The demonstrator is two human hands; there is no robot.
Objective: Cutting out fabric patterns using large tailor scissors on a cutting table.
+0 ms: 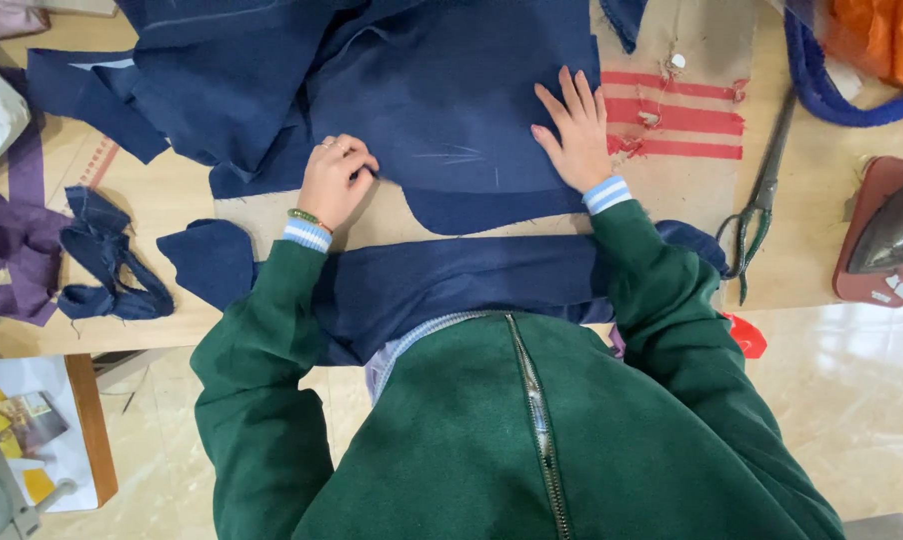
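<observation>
On the bench (832, 215), the right hand (575, 130) lies open and flat on the navy cloth panel (452, 110), pinning it, while the left hand (334, 178) is curled closed at the panel's lower edge, seemingly pinching something small; what it is cannot be told. Marking looks best done with the flat palm kept close to the line so the cloth cannot creep. One pair of scissors (762, 200) and one iron (897, 230) lie to the right, and one tangle of navy scraps (107, 270) lies left.
</observation>
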